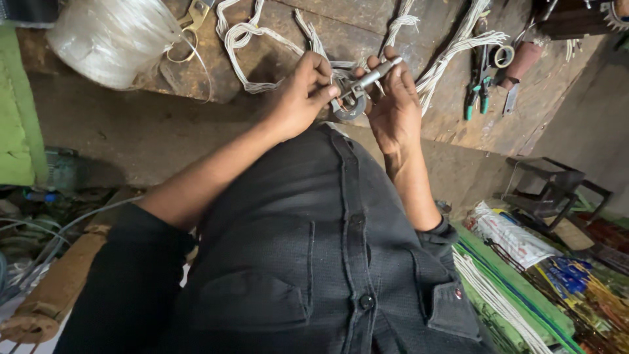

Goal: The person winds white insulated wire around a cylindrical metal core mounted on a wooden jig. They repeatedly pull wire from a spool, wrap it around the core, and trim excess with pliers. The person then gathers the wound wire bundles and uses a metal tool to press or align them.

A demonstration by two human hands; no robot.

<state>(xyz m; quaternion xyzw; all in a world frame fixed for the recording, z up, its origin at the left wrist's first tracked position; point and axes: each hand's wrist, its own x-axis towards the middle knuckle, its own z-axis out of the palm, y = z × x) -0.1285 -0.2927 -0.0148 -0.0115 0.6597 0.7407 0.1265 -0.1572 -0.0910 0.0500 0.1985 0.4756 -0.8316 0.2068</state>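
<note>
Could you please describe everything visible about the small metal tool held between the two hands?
The micrometer looks like grey metal, with a curved C-shaped frame and a slim silvery barrel angled up to the right. The left hand pinches the frame; the right hand fingers the barrel. It is held above the workbench edge.

Dark grey buttoned shirt, rolled sleeves

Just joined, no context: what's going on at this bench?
A person in a dark shirt holds a small metal micrometer in both hands over a worn wooden workbench. The left hand pinches its frame; the right hand has the barrel between its fingers. Loops of white wire, a white spool and pliers lie on the bench.
</note>
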